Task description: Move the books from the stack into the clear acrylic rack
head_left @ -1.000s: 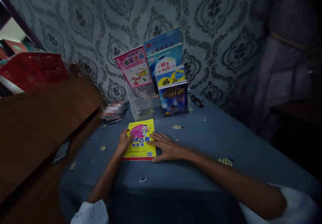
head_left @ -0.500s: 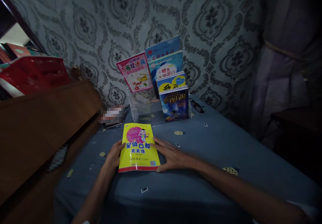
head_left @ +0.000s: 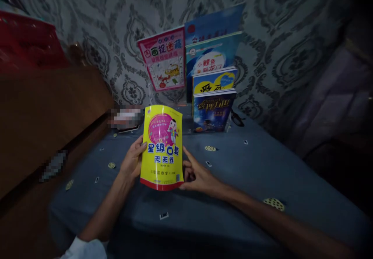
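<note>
A yellow workbook (head_left: 161, 169) with a pink circle, a cartoon child and a red lower edge is held upright, its cover bowed and facing me. My left hand (head_left: 132, 160) grips its left edge, thumb at the front and fingers behind. At the lower right edge, my right hand (head_left: 201, 177) is closed on the book, with some fingers curled behind it. Just beyond stand a pink-bordered book (head_left: 164, 63) on the left and a dark blue book (head_left: 214, 111) at the front of a row on the right.
Behind the dark blue book are a yellow-and-blue book (head_left: 201, 82), a teal book (head_left: 194, 59) and a blue book (head_left: 215, 22). Glasses (head_left: 237, 119) lie to their right. A wooden headboard (head_left: 52, 107) borders the blue bedspread (head_left: 233, 208) on the left, with a red bag (head_left: 29, 41) above.
The workbook has been raised from the bedspread and tilted up, and its cover now bends. Both hands moved with it. The view has shifted closer to the standing books.
</note>
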Demonstrator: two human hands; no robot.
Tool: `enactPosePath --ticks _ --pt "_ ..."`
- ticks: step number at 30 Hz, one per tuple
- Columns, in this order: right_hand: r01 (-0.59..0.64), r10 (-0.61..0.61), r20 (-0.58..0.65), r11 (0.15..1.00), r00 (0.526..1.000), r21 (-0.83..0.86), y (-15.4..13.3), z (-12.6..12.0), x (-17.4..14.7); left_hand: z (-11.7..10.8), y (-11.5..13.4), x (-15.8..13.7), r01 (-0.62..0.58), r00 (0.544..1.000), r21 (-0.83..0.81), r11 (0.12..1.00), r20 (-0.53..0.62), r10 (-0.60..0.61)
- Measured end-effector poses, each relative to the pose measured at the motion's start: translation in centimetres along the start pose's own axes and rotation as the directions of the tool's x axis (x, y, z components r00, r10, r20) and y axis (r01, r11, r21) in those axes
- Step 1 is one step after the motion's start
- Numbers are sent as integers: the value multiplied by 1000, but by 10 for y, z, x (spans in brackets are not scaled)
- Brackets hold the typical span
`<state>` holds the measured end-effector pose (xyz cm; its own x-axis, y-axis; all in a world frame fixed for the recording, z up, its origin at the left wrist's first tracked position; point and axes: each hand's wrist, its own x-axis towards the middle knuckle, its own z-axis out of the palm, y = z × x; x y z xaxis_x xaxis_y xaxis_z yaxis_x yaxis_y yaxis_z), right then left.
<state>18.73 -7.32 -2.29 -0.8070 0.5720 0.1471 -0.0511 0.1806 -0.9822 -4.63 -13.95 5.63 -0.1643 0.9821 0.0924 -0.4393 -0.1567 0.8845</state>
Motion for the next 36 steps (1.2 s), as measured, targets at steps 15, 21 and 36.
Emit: enactPosePath --ticks 15,21,36 --pt "175 -221 -251 966 942 -192 -34 -63 62 -43 50 71 -329 944 446 833 178 277" --pt "267 -441 -106 699 891 -663 3 -65 74 -86 18 54 -241 949 720 651 316 1" --pt "144 -294 -46 592 955 -793 42 -71 77 -117 -17 22 -553 829 829 -80 538 -155"
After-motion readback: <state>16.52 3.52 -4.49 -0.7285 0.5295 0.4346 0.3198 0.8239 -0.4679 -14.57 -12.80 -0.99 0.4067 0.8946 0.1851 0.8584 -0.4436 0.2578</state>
